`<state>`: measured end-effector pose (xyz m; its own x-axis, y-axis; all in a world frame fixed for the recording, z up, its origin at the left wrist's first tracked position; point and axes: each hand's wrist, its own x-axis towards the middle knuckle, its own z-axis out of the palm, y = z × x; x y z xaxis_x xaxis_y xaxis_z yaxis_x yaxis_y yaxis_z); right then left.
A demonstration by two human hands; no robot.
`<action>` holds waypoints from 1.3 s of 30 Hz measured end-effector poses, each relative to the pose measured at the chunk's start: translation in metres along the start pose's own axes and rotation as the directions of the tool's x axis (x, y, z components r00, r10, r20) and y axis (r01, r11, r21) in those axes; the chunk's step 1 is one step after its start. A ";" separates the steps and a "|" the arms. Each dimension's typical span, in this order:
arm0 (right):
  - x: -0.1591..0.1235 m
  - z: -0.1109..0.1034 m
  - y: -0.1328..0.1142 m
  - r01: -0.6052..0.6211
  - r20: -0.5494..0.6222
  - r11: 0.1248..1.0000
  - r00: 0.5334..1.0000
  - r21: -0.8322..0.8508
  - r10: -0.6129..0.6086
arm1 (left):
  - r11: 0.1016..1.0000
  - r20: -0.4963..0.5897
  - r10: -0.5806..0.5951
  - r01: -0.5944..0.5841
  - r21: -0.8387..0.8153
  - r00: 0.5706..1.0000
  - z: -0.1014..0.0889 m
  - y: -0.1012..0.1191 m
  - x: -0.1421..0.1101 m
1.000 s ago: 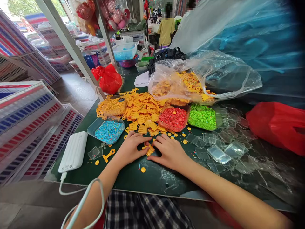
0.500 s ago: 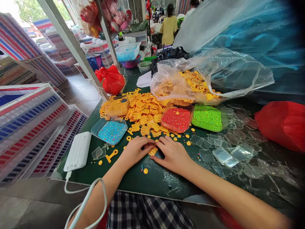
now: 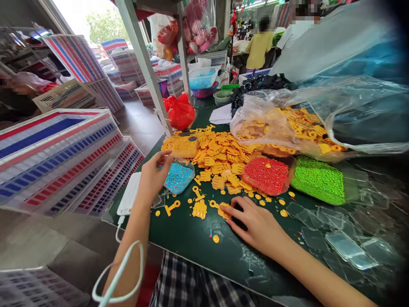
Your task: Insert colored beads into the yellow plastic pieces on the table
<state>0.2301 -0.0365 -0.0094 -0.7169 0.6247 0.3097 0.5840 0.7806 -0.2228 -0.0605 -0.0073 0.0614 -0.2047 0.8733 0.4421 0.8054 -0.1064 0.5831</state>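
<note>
My right hand (image 3: 255,224) rests low on the table, its thumb and fingers on a flat yellow plastic piece (image 3: 223,210) with a ring at one end. My left hand (image 3: 155,177) hovers at the left, fingers bent and thumb apart, with nothing visible in it. Its fingertips are beside the tray of yellow beads (image 3: 183,146) and above the edge of the tray of blue beads (image 3: 179,178). Between the hands lie a yellow ring-ended part (image 3: 198,194) and a slotted yellow piece (image 3: 199,209). Behind them spreads a heap of yellow pieces (image 3: 223,149).
Trays of red beads (image 3: 266,175) and green beads (image 3: 319,179) stand at the right, near loose clear plastic covers (image 3: 348,247). A white power bank (image 3: 129,194) with a cable lies by the left table edge. A clear bag of yellow parts (image 3: 300,125) sits behind.
My left hand has left the piece both hands were at and moved left to the bead trays. My right hand stays at a yellow piece. The view has turned left.
</note>
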 end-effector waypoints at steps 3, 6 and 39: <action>0.000 0.002 0.000 0.014 -0.019 1.000 1.000 -0.015 -0.014 | 0.973 0.151 -0.064 0.028 0.228 0.986 -0.017 -0.020 0.021; -0.001 0.003 0.002 0.016 -0.027 1.000 1.000 -0.008 -0.017 | 0.879 0.358 -0.047 -0.132 0.458 0.932 -0.015 -0.033 0.033; -0.001 -0.002 0.004 -0.137 -0.029 0.990 0.990 -0.009 0.137 | 0.825 0.587 0.405 -0.557 0.097 0.701 0.034 0.040 -0.016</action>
<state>0.2338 -0.0338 -0.0086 -0.6188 0.7248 0.3029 0.6802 0.6873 -0.2548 -0.0062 -0.0094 0.0543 0.5090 0.8482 0.1465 0.8321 -0.5284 0.1688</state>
